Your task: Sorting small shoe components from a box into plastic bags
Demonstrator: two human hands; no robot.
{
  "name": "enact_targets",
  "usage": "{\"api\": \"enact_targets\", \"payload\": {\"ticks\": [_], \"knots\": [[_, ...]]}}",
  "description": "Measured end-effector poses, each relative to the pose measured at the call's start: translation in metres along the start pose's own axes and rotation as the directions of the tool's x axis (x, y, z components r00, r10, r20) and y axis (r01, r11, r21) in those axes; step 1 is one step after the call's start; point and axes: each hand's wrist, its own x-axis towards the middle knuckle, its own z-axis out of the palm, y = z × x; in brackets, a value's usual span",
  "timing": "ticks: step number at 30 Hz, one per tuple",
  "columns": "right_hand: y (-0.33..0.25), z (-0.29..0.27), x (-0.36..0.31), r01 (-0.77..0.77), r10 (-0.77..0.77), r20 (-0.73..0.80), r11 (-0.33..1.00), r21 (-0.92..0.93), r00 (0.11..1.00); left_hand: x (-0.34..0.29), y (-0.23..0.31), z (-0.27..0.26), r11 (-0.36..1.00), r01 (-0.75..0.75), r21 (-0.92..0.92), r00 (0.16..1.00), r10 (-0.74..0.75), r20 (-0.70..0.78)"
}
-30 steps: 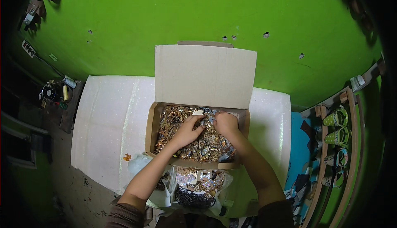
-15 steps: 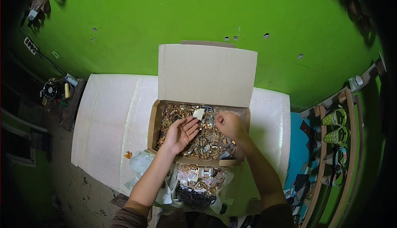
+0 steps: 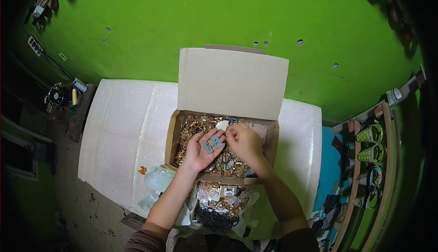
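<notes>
Pale, glittering white sheeting [image 3: 123, 138] covers the surface beneath our hands. Our left hand [image 3: 199, 155] is turned palm up and spread almost flat; across its fingers lies a flat grey-blue piece of two bars joined by a crosspiece [image 3: 211, 144], resting there ungripped. Just right of it, our right hand [image 3: 247, 142] has its fingers curled inward, tips drawn close; we cannot tell whether they pinch anything. Directly below both hands, gold and silver metallic trinkets [image 3: 194, 126] fill an open brown cardboard box [image 3: 170, 140], and just beyond the left fingertips we see a cream-coloured flat scrap [image 3: 222, 125]. Nearer our body than the hands, a clear plastic bag [image 3: 246, 202] holds shiny pieces and black ones. Past the hands, the box's plain beige lid [image 3: 232, 81] stands raised. Well to their right, green polka-dot shoes [image 3: 370, 154] sit on a wooden rack [image 3: 353, 170]. Farthest beyond them rises a bright green wall [image 3: 137, 23].
</notes>
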Motion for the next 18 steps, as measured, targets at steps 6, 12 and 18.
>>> {"api": "enact_targets", "payload": {"ticks": [6,12,18], "knots": [[0.05,0.039,0.017,-0.364,0.357,0.148,0.931,0.022,0.922,0.001,0.007,-0.007,0.983,-0.168,0.071,0.964,0.179,-0.196],[0.042,0.055,0.026,-0.488,0.491,0.133,0.871,-0.052,0.861,0.001,0.005,-0.016,0.988,-0.145,0.05,0.961,0.153,-0.231],[0.052,0.074,0.023,-0.545,0.542,0.056,0.832,0.101,0.838,0.0,0.005,-0.019,0.989,-0.132,0.062,0.964,0.143,-0.224]]}}
